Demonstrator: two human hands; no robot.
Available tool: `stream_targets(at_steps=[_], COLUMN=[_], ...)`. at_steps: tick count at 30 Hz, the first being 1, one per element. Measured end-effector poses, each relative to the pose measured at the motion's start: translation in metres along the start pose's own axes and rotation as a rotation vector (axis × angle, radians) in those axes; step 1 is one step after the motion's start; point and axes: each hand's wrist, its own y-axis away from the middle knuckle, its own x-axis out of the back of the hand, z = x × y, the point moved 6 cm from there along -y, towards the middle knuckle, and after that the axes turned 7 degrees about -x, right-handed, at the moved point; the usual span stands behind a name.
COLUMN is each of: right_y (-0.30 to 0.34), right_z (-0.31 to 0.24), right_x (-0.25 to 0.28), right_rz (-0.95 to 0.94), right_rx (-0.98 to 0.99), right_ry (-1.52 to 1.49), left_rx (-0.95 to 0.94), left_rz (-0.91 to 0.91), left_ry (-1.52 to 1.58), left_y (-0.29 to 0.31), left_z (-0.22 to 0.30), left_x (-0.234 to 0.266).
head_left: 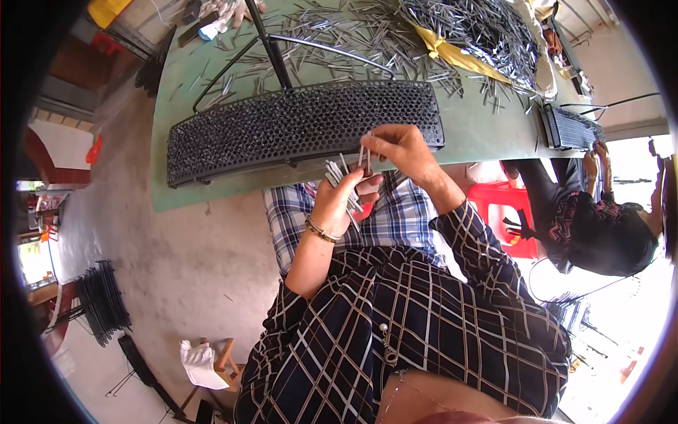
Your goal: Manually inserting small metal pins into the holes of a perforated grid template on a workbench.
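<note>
My left hand [333, 206] is closed round a small bundle of thin silvery metal rods [335, 172], their ends sticking out past the thumb. Just above and to its right, my right hand [404, 150] pinches one or two slim metal rods [362, 152] between thumb and fingertips. Both hands are at the near edge of a long black perforated rack [282, 127], covered in rows of round holes. Many holes look filled with shiny pieces, but single ones are too small to tell. Black bars rise from the rack's far side.
Loose metal rods [332, 32] lie scattered over the green table [173, 155]. A larger heap [487, 32] sits on yellow-edged sheeting at the far right. Another person [600, 226] works at a similar rack [568, 128] on the right, near a red stool [494, 194]. Black racks [102, 300] stand at left.
</note>
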Motion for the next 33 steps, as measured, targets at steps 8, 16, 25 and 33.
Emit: stream_targets(at_steps=[8, 16, 25, 33], right_y=[-0.016, -0.022, -0.013, -0.013], right_z=[-0.023, -0.025, -0.024, -0.014], right_x=[0.005, -0.008, -0.013, -0.01], right_rz=[0.294, 0.328, 0.403, 0.434], right_rx=[0.365, 0.495, 0.812, 0.729], right_ry=[0.052, 0.316, 0.553, 0.536], left_rx=[0.005, 0.005, 0.035, 0.023], left_rz=[-0.002, 0.003, 0.009, -0.008], left_ry=[-0.034, -0.062, -0.034, -0.052], left_y=[-0.001, -0.001, -0.003, -0.004], left_z=[-0.008, -0.01, -0.012, -0.013], left_x=[0.005, 0.008, 0.01, 0.01])
